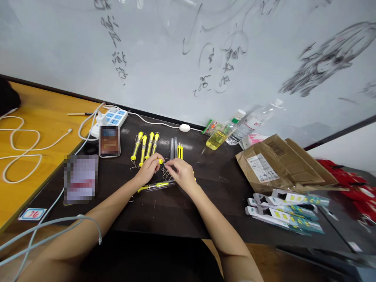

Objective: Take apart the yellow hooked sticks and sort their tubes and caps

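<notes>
My left hand is closed around a small yellow plastic cap, its end poking out past the fingertips. Close beside it, my right hand pinches a thin metal wire hook at the cap; the exact contact is too small to make out. More bent wire hooks lie on the table under my fingers. Several clear tubes with yellow ends stand in a row behind my left hand. Two bare clear tubes and thin yellow rods lie behind my right. Nearer me is another yellow-ended tube, partly covered by my right hand.
At left are a power strip, two blurred flat devices, one a phone-like device, and white cables. Bottles, one with yellow liquid, stand by the whiteboard. A cardboard package and flattened boxes lie at right.
</notes>
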The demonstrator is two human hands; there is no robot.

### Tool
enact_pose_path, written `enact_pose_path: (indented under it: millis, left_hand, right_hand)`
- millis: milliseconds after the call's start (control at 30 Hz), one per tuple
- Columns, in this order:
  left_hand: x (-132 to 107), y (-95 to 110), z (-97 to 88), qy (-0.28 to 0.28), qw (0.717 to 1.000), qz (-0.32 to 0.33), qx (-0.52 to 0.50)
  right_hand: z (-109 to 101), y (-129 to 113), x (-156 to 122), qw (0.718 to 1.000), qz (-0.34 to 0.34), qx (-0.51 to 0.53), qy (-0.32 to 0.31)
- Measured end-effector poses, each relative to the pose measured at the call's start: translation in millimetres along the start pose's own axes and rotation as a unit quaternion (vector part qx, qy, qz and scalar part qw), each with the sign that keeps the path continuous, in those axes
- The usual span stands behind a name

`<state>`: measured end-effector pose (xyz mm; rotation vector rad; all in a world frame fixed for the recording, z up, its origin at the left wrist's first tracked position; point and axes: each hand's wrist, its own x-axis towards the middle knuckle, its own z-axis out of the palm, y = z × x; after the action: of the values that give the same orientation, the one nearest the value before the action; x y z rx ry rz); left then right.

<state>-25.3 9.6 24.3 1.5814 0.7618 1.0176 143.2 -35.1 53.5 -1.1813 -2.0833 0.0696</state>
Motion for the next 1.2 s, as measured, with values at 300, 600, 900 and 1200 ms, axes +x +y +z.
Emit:
enact_pose_path:
  millis: [300,600,900,1200]
  left_hand:
    - [-2,-3,1.8,-0.014,1.000,0.016,0.008]
    - [-6,4,3.0,0.020,0.997,0.049,0.063]
    - [-7,7,3.9,0.035,0.990,0.066,0.121]
    - [-7,5,3.8,0.026,0.993,0.054,0.099]
  right_hand:
    - [2,-5,0,1.000,-0.010,-0.021,-0.001]
    - [3,-10,1,0.999,0.022,-0.017,-0.021]
    - [3,-13,1,0.997,0.056,-0.049,-0.038]
    - [4,-14,2,0.997,0.076,-0.022,-0.026]
